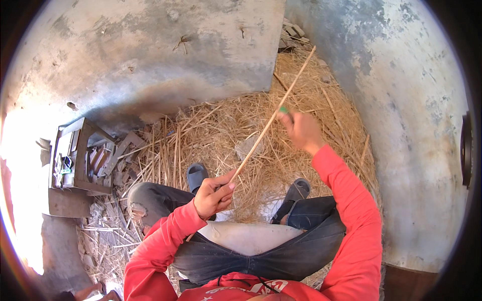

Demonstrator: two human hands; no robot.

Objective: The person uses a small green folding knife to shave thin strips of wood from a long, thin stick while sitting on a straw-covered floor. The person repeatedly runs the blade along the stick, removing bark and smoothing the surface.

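A long thin pale bamboo stick [261, 138] slants from lower left up to the right over a heap of straw. My left hand [215, 193] grips its lower end above my left knee. My right hand [301, 130] is further up beside the stick, fingers closed on a small green-handled tool [284, 110] pressed against the stick's side. Both sleeves are red. I am seated on a pale seat [246, 236] with knees apart, in dark jeans and grey sandals [197, 175].
Straw [211, 125] covers the ground between stained concrete walls [150, 55] ahead and at the right [401, 125]. A small wooden crate [75, 155] with scraps stands at the left, with loose wood pieces around it.
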